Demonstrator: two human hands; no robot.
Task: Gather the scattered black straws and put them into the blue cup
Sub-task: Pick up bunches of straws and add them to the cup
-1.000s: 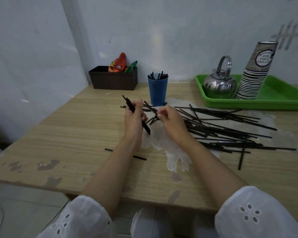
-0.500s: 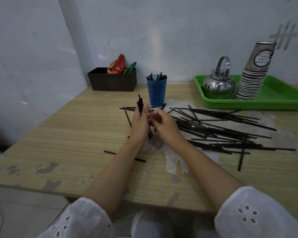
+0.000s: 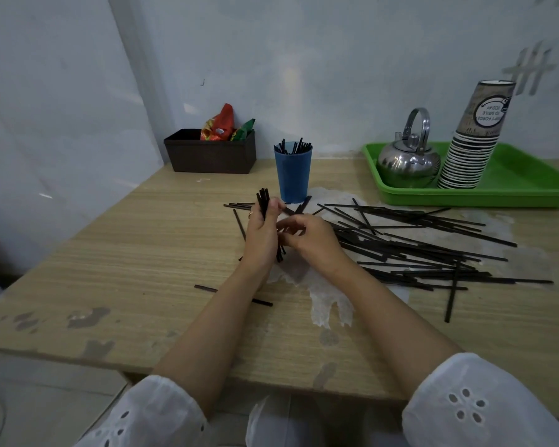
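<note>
Across the wooden table (image 3: 110, 253) the scattered black straws (image 3: 417, 250) are spread to the right of the hands, much as a second ago. The blue cup (image 3: 292, 175), with some straws already in it, is seen standing just beyond the hands. The left hand (image 3: 260, 237) is curled round a bundle of straws (image 3: 264, 201), which was slanted a second earlier and is now held nearly upright. The right hand (image 3: 310, 238) is set against the bundle's lower part with fingers bent; whether a straw is pinched cannot be told.
</note>
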